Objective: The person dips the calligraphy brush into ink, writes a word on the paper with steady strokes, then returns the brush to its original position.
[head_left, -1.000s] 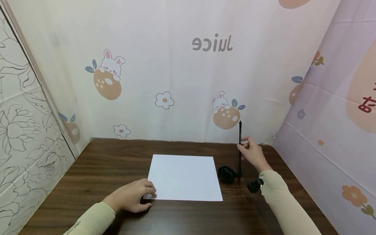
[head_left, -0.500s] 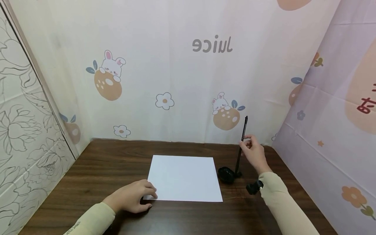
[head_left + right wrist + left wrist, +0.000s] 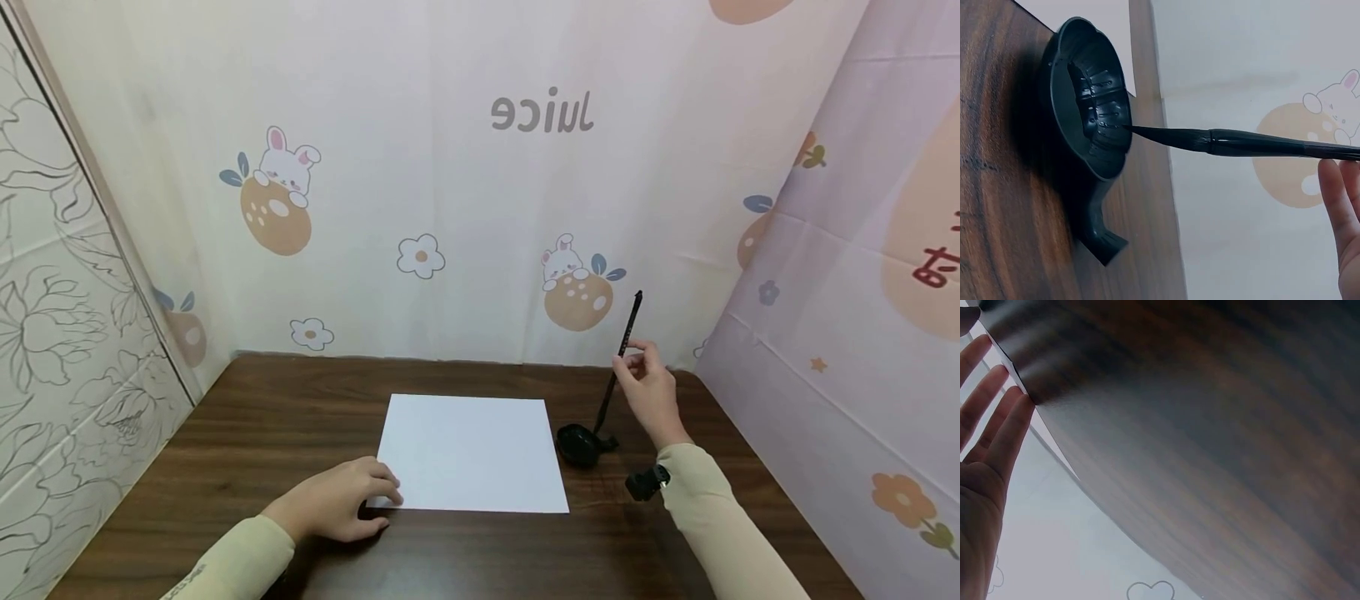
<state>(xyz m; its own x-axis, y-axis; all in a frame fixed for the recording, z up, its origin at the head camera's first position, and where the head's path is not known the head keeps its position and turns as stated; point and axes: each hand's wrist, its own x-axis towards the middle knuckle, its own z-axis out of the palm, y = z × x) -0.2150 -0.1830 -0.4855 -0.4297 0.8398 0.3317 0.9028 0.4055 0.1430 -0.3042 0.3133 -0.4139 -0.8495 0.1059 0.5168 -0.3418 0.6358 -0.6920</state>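
Head view: loose left hand (image 3: 337, 498) rests on the paper (image 3: 480, 454), likely to steady it; right of it, right hand (image 3: 649, 392) pinches a brush (image 3: 633, 312) at the dish's (image 3: 576, 447) edge.

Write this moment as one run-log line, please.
left hand: on white paper | right hand: pinches calligraphy brush, tip at black dish rim | dish: right of paper

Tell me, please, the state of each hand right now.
Left hand: open, touching the white paper near its corner.
Right hand: closed, holding the black brush between thumb and fingers.
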